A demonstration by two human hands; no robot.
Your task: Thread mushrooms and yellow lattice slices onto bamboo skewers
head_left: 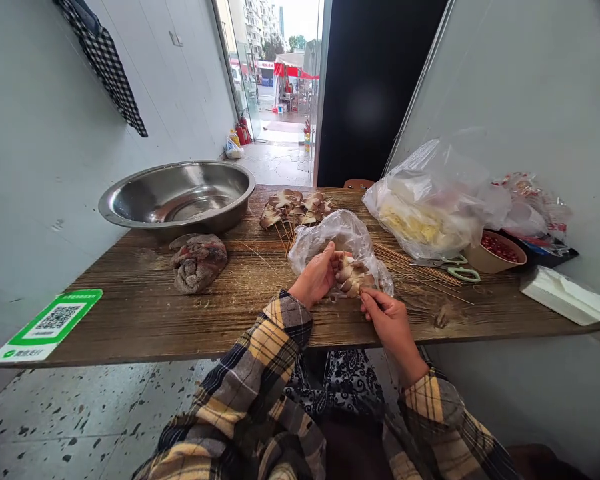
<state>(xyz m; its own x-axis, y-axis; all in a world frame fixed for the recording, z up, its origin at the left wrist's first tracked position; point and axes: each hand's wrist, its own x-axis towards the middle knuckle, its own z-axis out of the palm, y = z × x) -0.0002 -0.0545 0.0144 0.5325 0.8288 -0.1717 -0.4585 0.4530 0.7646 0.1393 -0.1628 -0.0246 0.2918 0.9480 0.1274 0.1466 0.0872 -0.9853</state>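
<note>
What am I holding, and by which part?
Your left hand holds a mushroom by its left side; your right hand pinches at its lower edge, but on what exactly is unclear.

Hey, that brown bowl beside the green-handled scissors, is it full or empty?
Not empty: red pieces show inside the brown bowl. How deep they go, I cannot tell.
</note>
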